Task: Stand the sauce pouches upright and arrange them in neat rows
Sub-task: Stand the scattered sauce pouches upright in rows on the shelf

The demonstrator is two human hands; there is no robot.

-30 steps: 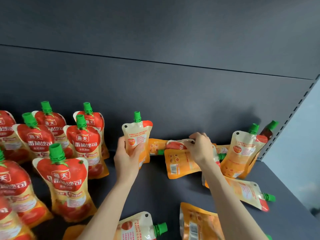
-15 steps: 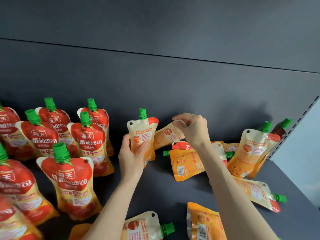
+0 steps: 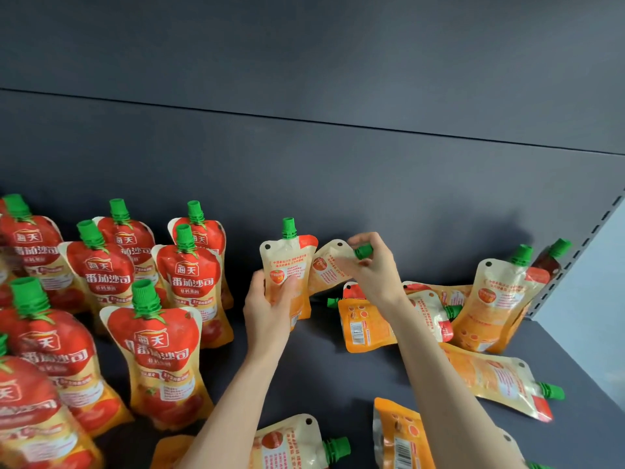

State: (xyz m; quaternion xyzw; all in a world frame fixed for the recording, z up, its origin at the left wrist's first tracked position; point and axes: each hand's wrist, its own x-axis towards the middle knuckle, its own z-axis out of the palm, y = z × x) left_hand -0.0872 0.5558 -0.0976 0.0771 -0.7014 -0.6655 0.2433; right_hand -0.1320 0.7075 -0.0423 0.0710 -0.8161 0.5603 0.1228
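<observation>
Bare shelf (image 3: 338, 374) mid-front; fallen pouches (image 3: 365, 328) block right, upright rows (image 3: 159, 353) left.

We're looking at a shop display here. A dark grey metal shelf board (image 3: 338, 377) is carrying a crowd of identical red-and-orange plastic sauce pouches with green screw caps (image 3: 187, 275), the same branded label repeating on every front. A matching dark grey back panel (image 3: 338, 181) is rising behind them, and a grey slotted metal upright (image 3: 598, 228) is running up the right corner — typical retail racking. A white printed barcode (image 3: 356, 333) is showing on one pouch's orange back.
</observation>
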